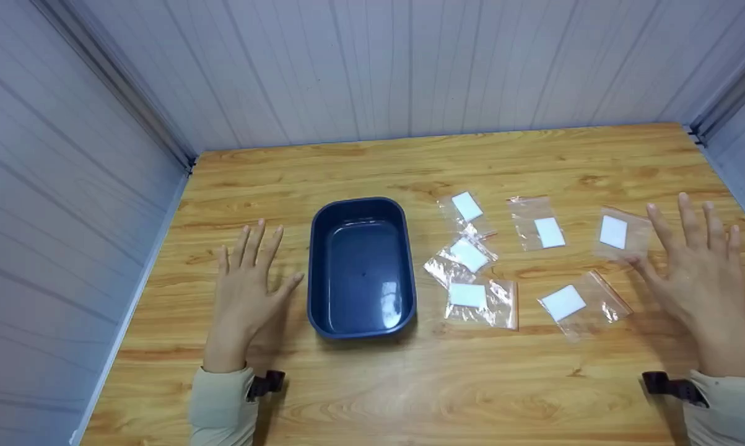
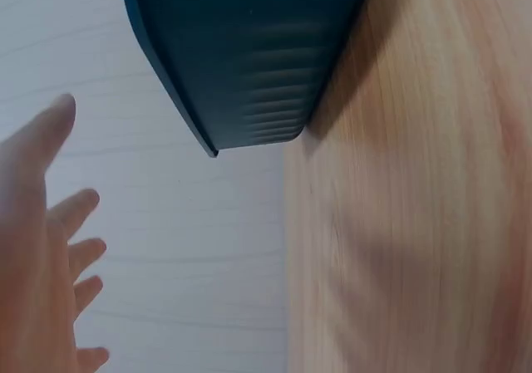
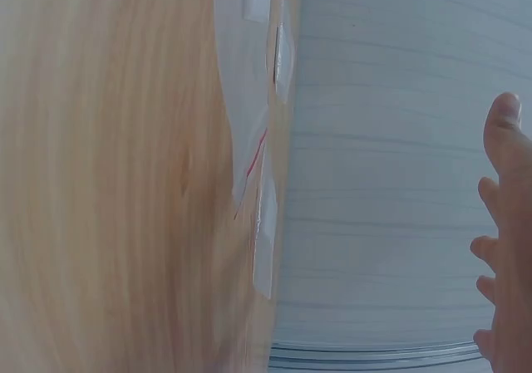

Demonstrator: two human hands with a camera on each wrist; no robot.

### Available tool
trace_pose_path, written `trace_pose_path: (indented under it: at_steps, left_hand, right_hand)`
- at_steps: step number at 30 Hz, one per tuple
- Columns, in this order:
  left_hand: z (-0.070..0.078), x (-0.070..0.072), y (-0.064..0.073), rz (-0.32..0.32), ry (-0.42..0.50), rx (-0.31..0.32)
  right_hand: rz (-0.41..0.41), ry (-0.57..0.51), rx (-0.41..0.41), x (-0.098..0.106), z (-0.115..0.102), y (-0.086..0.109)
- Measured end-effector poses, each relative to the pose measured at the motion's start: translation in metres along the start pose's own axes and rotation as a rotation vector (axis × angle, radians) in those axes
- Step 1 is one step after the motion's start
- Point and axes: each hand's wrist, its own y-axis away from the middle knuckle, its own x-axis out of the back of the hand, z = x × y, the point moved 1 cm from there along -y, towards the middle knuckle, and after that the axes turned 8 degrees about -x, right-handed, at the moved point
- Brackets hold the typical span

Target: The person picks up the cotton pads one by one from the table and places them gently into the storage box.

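My left hand [image 1: 245,298] hovers above the table just left of a dark blue plastic tray [image 1: 361,266], fingers spread and nothing held. Seen in the left wrist view, the tray's ribbed side wall [image 2: 274,82] lies beyond the thumb. On the far right, my right hand [image 1: 705,282] is likewise spread and holds nothing. Its thumb overlaps the edge of a clear zip bag with a white rectangle [image 1: 613,231] in the head view; the right wrist view shows the hand raised apart from the bags. Another such bag [image 1: 564,303] lies nearer the front.
Several more zip bags with white pieces lie between tray and right hand: one at the back [image 1: 467,206], one overlapping below it [image 1: 469,254], one in front [image 1: 468,295], one in the middle [image 1: 549,233]. White panel walls [image 1: 372,68] enclose the wooden table [image 1: 471,384].
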Motion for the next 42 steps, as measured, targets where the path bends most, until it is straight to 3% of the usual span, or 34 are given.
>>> trace_pose_path:
  at_steps: [12,25,35,42]
  left_hand:
    - [-0.003,-0.008,0.002,-0.049,0.322,-0.057]
    - [-0.004,-0.007,0.007,-0.185,0.711,0.053]
    - [-0.005,-0.007,0.005,-0.273,0.869,0.035]
    - [-0.004,-0.018,0.007,-0.354,0.900,0.056]
  right_hand:
    - [0.005,-0.008,-0.001,0.001,-0.001,0.000]
    - [0.017,-0.037,0.022,0.001,0.000,0.002]
    - [0.032,-0.059,0.031,0.001,0.000,-0.001]
    - [-0.001,-0.201,0.062,0.001,-0.002,0.000]
